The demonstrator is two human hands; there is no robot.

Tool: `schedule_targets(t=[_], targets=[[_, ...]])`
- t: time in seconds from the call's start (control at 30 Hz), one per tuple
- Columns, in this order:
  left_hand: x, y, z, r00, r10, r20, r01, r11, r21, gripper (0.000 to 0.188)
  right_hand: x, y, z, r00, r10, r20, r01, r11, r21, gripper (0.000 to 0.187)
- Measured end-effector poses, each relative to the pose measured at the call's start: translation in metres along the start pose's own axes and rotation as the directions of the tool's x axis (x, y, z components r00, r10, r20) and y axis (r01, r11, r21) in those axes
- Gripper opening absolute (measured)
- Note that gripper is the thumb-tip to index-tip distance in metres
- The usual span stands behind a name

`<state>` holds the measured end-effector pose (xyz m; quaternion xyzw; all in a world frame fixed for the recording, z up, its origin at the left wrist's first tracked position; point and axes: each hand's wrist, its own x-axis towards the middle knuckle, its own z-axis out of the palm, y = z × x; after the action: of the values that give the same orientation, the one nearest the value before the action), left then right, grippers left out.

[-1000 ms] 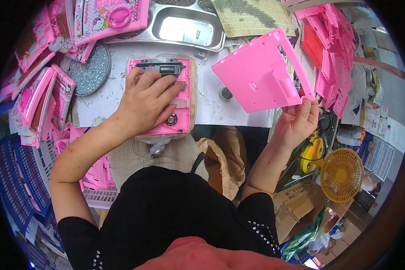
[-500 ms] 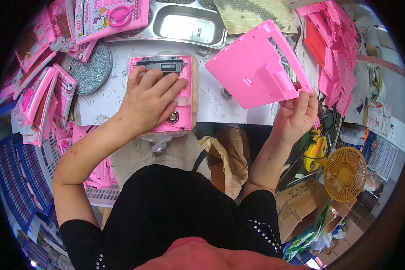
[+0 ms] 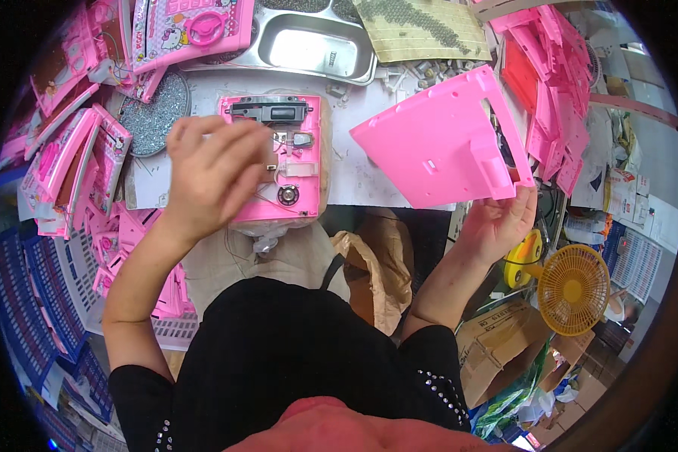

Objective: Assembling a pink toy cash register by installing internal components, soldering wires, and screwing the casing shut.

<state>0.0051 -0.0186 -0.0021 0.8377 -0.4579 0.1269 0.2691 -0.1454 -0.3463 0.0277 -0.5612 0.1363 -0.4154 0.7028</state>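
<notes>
In front of me lies a pink plastic case half (image 3: 307,206) with a black mechanism (image 3: 271,111) along its far edge, small metal and clear parts, and a round black part (image 3: 288,195). My left hand (image 3: 217,172) is just above its left side, slightly blurred, fingers loosely stretched and nothing visible in them. To the right, my right hand (image 3: 503,222) grips the near right corner of a pink plastic panel (image 3: 433,139), held tilted above the table. The panel has a raised block and a long opening on its right side.
A metal tray (image 3: 313,45) and a round dish of small metal bits (image 3: 152,113) stand at the back. Decorated pink cases (image 3: 192,34) pile up at the left; pink panels (image 3: 557,98) stack at the right. A yellow fan (image 3: 574,290) stands lower right.
My left hand has lifted off the pink case half and moved left, uncovering its inner parts. My right hand has brought the panel slightly nearer and to the right.
</notes>
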Motion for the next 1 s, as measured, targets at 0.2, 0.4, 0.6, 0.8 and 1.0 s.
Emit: schedule_targets(t=[0.2, 0.4, 0.6, 0.8, 1.0], targets=[[0.003, -0.003, -0.003, 0.996, -0.040, -0.076, 0.032, 0.995, -0.092, 0.034, 0.018, 0.001, 0.020, 0.996, 0.053, 0.069, -0.060, 0.993, 0.104, 0.022], [0.033, 0.004, -0.012, 0.946, -0.324, -0.002, 0.226, 0.665, -0.712, 0.051, 0.031, 0.015, 0.068, 0.961, 0.160, 0.224, -0.199, 0.966, 0.163, 0.022], [0.029, -0.030, -0.023, 0.826, -0.548, 0.131, 0.339, 0.298, -0.892, 0.041, 0.028, 0.041, 0.130, 0.852, 0.257, 0.456, -0.238, 0.966, -0.099, 0.026], [-0.026, -0.057, -0.034, 0.632, -0.768, -0.107, 0.251, 0.333, -0.909, 0.035, -0.026, 0.085, 0.105, 0.805, 0.301, 0.511, 0.183, 0.694, -0.697, 0.013], [-0.051, -0.058, -0.027, 0.642, -0.765, -0.055, 0.333, 0.342, -0.879, 0.037, -0.034, 0.093, 0.112, 0.795, 0.352, 0.494, 0.250, 0.553, -0.795, 0.015]])
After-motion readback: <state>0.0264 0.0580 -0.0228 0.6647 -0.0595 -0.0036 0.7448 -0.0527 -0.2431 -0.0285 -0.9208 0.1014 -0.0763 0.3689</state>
